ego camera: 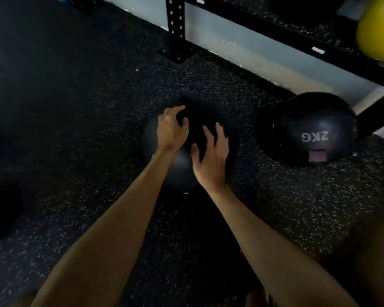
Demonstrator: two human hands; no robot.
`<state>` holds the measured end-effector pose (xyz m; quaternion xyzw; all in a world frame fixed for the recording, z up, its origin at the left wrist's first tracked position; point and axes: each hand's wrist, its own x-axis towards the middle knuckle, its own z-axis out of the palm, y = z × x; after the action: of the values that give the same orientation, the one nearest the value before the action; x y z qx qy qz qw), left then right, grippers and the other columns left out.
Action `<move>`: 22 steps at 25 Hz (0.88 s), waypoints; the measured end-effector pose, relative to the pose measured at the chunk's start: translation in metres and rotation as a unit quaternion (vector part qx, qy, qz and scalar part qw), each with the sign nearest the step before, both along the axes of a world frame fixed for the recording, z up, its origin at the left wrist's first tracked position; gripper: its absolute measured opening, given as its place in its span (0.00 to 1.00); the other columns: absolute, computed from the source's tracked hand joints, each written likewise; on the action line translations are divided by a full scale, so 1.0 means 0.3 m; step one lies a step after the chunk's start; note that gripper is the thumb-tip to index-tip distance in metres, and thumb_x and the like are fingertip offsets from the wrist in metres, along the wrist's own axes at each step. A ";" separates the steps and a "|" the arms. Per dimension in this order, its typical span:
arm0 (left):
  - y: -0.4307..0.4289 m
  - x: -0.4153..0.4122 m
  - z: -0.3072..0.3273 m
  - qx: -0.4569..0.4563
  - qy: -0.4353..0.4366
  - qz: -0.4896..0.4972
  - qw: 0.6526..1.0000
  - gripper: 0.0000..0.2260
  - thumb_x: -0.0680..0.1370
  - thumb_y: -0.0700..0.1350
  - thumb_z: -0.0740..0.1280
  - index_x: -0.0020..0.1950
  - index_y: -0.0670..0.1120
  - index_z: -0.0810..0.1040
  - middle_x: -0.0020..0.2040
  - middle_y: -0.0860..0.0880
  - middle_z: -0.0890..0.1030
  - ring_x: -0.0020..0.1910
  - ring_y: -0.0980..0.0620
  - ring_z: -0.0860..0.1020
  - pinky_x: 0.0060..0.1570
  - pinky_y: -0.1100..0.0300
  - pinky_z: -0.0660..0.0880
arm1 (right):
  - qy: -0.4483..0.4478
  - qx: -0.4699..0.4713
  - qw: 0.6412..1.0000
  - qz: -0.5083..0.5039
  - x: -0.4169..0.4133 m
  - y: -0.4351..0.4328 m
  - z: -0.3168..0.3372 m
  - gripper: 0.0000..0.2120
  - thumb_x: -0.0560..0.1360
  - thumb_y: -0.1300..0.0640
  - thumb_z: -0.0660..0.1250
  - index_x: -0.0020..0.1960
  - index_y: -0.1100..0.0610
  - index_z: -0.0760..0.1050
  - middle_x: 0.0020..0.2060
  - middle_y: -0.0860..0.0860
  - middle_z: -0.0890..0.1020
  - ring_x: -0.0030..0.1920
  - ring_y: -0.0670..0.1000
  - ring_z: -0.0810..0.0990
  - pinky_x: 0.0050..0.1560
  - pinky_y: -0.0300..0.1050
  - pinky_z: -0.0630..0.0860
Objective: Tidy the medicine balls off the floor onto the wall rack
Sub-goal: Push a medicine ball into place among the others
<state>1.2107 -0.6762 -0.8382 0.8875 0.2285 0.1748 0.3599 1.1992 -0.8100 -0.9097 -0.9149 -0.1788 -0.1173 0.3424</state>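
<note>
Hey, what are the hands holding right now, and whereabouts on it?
The black medicine ball on the floor: the left hand curls over its upper left side, the right hand lies spread on its top.

Only one marking can be read: "2KG", in pale grey block characters on the black medicine ball (310,129) lying on the floor (98,107) at the right of the frame. From this view it appears upside down, just under a seam line (319,120) that runs across the ball. Lower on the same ball is a small purple patch (317,155), too blurred to read. Small white tags (318,50) on the black rack (175,29) at the upper right are also illegible.
</note>
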 end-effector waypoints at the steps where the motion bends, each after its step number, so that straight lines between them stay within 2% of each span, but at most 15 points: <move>1: -0.025 0.054 0.014 -0.033 -0.013 -0.045 0.998 0.16 0.81 0.40 0.64 0.69 0.45 0.76 0.67 0.46 0.77 0.67 0.49 0.74 0.68 0.63 0.66 | 0.004 -0.030 1.000 -0.009 0.022 -0.023 -0.010 0.29 0.82 0.41 0.56 0.79 0.53 0.61 0.80 0.57 0.55 0.81 0.57 0.50 0.79 0.60 0.48; 2: -0.043 0.092 0.012 -0.044 -0.024 -0.079 0.996 0.16 0.80 0.37 0.63 0.68 0.45 0.77 0.67 0.46 0.78 0.67 0.50 0.75 0.66 0.66 0.66 | 0.015 -0.044 0.998 -0.030 0.061 -0.052 -0.024 0.31 0.82 0.39 0.55 0.80 0.52 0.58 0.81 0.57 0.53 0.81 0.57 0.48 0.79 0.61 0.47; 3: -0.063 0.115 -0.002 -0.034 -0.039 -0.096 0.994 0.16 0.79 0.36 0.64 0.67 0.45 0.77 0.66 0.46 0.78 0.67 0.49 0.75 0.67 0.65 0.66 | 0.031 -0.040 0.997 -0.057 0.112 -0.085 -0.031 0.31 0.82 0.38 0.53 0.81 0.51 0.56 0.81 0.57 0.54 0.81 0.57 0.49 0.78 0.63 0.49; 5: -0.086 0.144 -0.077 0.002 -0.038 -0.066 0.997 0.18 0.78 0.40 0.66 0.68 0.47 0.76 0.68 0.44 0.75 0.69 0.44 0.71 0.71 0.50 0.67 | 0.074 -0.008 0.992 -0.105 0.249 -0.166 -0.036 0.31 0.82 0.38 0.52 0.81 0.50 0.56 0.80 0.57 0.57 0.80 0.59 0.53 0.76 0.65 0.57; 7: -0.114 0.140 -0.143 -0.069 0.047 0.005 0.996 0.28 0.78 0.54 0.69 0.76 0.51 0.66 0.76 0.43 0.66 0.74 0.39 0.63 0.72 0.39 0.63 | 0.157 0.047 0.976 -0.145 0.388 -0.245 -0.018 0.29 0.83 0.40 0.52 0.81 0.49 0.55 0.79 0.57 0.58 0.79 0.60 0.55 0.76 0.63 0.58; 9: -0.166 0.168 -0.165 -0.170 0.118 0.033 0.978 0.42 0.73 0.66 0.70 0.80 0.53 0.55 0.79 0.41 0.57 0.77 0.37 0.56 0.73 0.36 0.59 | 0.237 0.099 0.947 -0.192 0.507 -0.312 0.006 0.27 0.84 0.41 0.51 0.81 0.48 0.55 0.79 0.58 0.59 0.78 0.61 0.58 0.75 0.60 0.59; 10: -0.201 0.203 -0.156 -0.183 0.129 0.037 0.974 0.46 0.71 0.68 0.70 0.81 0.51 0.52 0.79 0.40 0.55 0.77 0.36 0.54 0.73 0.36 0.58 | 0.234 0.097 0.944 -0.210 0.543 -0.342 0.016 0.26 0.84 0.44 0.52 0.80 0.50 0.58 0.77 0.59 0.62 0.76 0.62 0.61 0.74 0.60 0.61; 12: -0.270 0.301 -0.132 -0.150 0.133 0.050 0.978 0.50 0.69 0.70 0.69 0.81 0.48 0.51 0.79 0.38 0.54 0.77 0.35 0.53 0.72 0.34 0.59 | 0.131 0.065 0.969 -0.197 0.545 -0.382 0.026 0.24 0.83 0.48 0.55 0.77 0.55 0.64 0.74 0.61 0.66 0.72 0.62 0.65 0.71 0.60 0.65; 14: -0.315 0.415 -0.102 -0.129 0.134 0.070 0.980 0.48 0.70 0.70 0.68 0.79 0.46 0.54 0.79 0.37 0.55 0.77 0.34 0.54 0.70 0.31 0.60 | 0.032 0.008 0.993 -0.116 0.496 -0.398 0.009 0.25 0.81 0.46 0.59 0.76 0.54 0.64 0.75 0.59 0.63 0.74 0.60 0.64 0.73 0.58 0.64; 15: -0.316 0.467 -0.092 -0.128 0.123 0.073 0.981 0.46 0.70 0.69 0.69 0.78 0.44 0.57 0.78 0.37 0.58 0.76 0.33 0.57 0.69 0.31 0.61 | 0.015 -0.027 0.996 -0.078 0.467 -0.395 -0.012 0.28 0.81 0.43 0.59 0.77 0.52 0.61 0.77 0.58 0.59 0.77 0.59 0.59 0.75 0.56 0.60; 17: -0.293 0.537 -0.083 -0.122 0.043 0.047 0.990 0.37 0.73 0.64 0.71 0.71 0.41 0.65 0.72 0.38 0.67 0.72 0.34 0.65 0.68 0.35 0.66 | 0.041 -0.061 0.996 -0.055 0.473 -0.381 -0.037 0.33 0.81 0.38 0.58 0.81 0.49 0.53 0.81 0.56 0.50 0.81 0.57 0.47 0.77 0.57 0.51; 19: -0.272 0.545 -0.103 -0.083 -0.046 -0.010 0.995 0.25 0.76 0.55 0.71 0.65 0.40 0.71 0.66 0.39 0.72 0.66 0.39 0.71 0.66 0.43 0.69 | 0.082 -0.044 0.993 -0.072 0.577 -0.369 -0.020 0.34 0.81 0.36 0.55 0.82 0.47 0.49 0.82 0.54 0.47 0.81 0.57 0.43 0.78 0.61 0.50; 20: -0.273 0.534 -0.127 -0.040 -0.064 -0.029 0.997 0.22 0.77 0.51 0.70 0.65 0.41 0.72 0.65 0.39 0.72 0.65 0.40 0.71 0.65 0.44 0.70 | 0.107 -0.035 0.990 -0.088 0.638 -0.368 -0.004 0.34 0.81 0.36 0.54 0.82 0.46 0.48 0.82 0.55 0.47 0.81 0.59 0.44 0.78 0.62 0.51; 22: -0.308 0.517 -0.186 0.040 -0.024 -0.043 0.998 0.24 0.77 0.50 0.69 0.71 0.46 0.71 0.70 0.40 0.68 0.67 0.39 0.68 0.65 0.42 0.69 | 0.167 -0.007 0.978 -0.125 0.767 -0.378 0.030 0.33 0.81 0.35 0.53 0.82 0.43 0.46 0.82 0.54 0.47 0.81 0.61 0.46 0.78 0.61 0.53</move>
<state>1.3658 -0.7685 -0.8939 0.9060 0.1740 0.1890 0.3363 1.4294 -0.9235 -0.9007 -0.9393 -0.0037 -0.0032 0.3432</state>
